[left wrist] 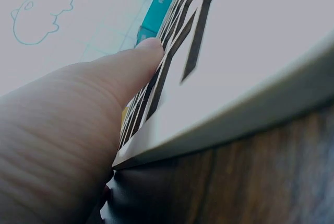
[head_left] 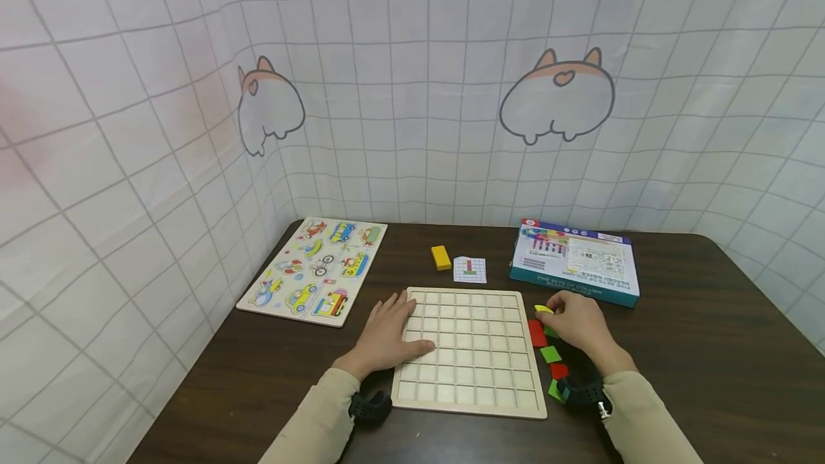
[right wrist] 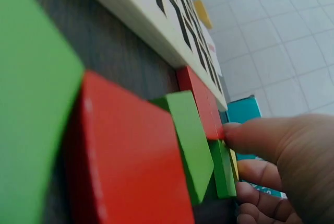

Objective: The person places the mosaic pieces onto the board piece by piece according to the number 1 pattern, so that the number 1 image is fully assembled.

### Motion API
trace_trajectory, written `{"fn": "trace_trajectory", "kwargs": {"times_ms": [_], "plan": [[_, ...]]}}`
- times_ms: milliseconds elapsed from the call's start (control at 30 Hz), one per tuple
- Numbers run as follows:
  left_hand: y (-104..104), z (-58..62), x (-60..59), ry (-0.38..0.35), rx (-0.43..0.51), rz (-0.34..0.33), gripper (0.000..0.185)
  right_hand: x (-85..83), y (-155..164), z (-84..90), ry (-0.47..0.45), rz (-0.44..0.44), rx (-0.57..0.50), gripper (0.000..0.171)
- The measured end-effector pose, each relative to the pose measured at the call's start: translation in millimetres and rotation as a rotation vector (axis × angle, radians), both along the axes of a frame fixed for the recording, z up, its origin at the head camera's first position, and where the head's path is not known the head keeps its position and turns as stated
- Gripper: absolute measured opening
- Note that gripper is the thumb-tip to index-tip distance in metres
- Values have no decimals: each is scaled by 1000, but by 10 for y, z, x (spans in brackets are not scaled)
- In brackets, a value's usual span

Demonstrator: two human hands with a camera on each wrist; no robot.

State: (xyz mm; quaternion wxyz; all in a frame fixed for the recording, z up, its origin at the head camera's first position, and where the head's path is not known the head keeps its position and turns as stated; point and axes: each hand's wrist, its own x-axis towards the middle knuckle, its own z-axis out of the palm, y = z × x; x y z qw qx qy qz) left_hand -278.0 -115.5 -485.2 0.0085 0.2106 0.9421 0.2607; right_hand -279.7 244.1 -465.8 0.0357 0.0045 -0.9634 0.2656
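Note:
A pale wooden grid board (head_left: 473,349) with square recesses lies flat on the table. My left hand (head_left: 389,335) rests over its left edge, fingers spread and the thumb laid across the grid; the left wrist view shows the thumb (left wrist: 125,70) on the board's surface. Off the board's right edge, my right hand (head_left: 580,321) pinches a yellow block (head_left: 543,308) between thumb and fingers. In the right wrist view the yellow block (right wrist: 234,164) is mostly hidden behind a green block (right wrist: 224,169). Red blocks (head_left: 538,334) and green blocks (head_left: 551,354) run down that side.
Beyond the board are another yellow block (head_left: 441,258) and a small pattern card (head_left: 470,270). A picture puzzle board (head_left: 312,271) lies at the left, and a teal-sided box (head_left: 573,260) at the back right. Grid-patterned cloth (head_left: 399,92) hangs behind the table.

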Motion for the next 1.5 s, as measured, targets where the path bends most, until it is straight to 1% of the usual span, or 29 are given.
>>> {"fn": "trace_trajectory", "kwargs": {"times_ms": [100, 300, 533, 700, 933, 1033, 1133, 1233, 1333, 1500], "plan": [[21, -10, -9, 3, -5, 7, 90, -7, 0, 0, -5, -15, 9, 37], [32, -18, -6, -7, -2, 28, 91, -5, 0, -1, -4, -29, 3, 35], [30, 1, 26, -21, 42, 54, 74, -6, -17, 12, 15, -35, -4, 35], [28, 5, 27, -20, 47, 52, 72, 18, -96, 70, 49, -45, -16, 33], [21, -3, 25, -11, 39, 45, 69, 37, -222, 120, 141, 18, -38, 32], [6, -18, 20, 2, 34, 38, 68, 46, -281, 102, 169, 42, -33, 31], [-17, -35, 14, 8, 41, 26, 61, 63, -347, 71, 187, 75, -31, 29], [-30, -39, 9, -2, 48, 5, 54, 89, -415, 43, 183, 108, -42, 26], [-30, -38, -2, -12, 50, -14, 52, 100, -481, 28, 182, 134, -50, 23], [-30, -27, -5, -14, 60, -2, 56, 74, -610, 41, 185, 169, -53, 21]]}}
